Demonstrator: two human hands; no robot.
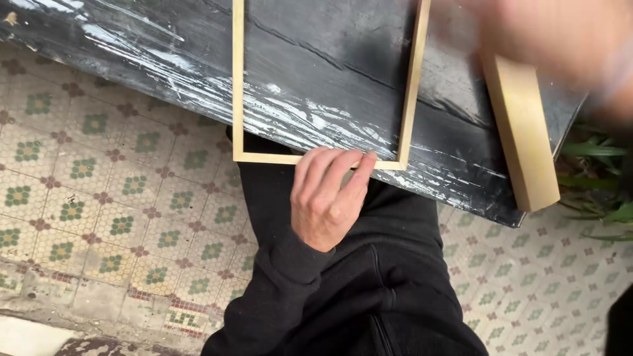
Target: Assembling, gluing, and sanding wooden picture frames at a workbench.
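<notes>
Head view looks straight down past a black sleeve [297, 290] and dark clothing to a floor of patterned tiles [99, 198]. Nearest, the left hand [326, 201] rests at the near edge of the surface [165, 59], a black board streaked with white scrapes. Its fingers [330, 168] are curled and close together, their tips pressing on the bottom rail of a thin wooden frame [316, 158] and steadying it flat; the hand does not wrap around the rail.

That frame lies on the board with its near rail just at the edge, its two side rails running away out of view at the top. All the visible wood is bare and pale, with no paint or finish showing, and the two near corners look closed and square, so I judge the joining done and any finishing not yet begun.

Farther off, the right hand [560, 39] is a blur. It seems to grip a thick wooden block [524, 138], which overhangs the edge, though I cannot tell how tightly. Green leaves [600, 171] show beyond.
</notes>
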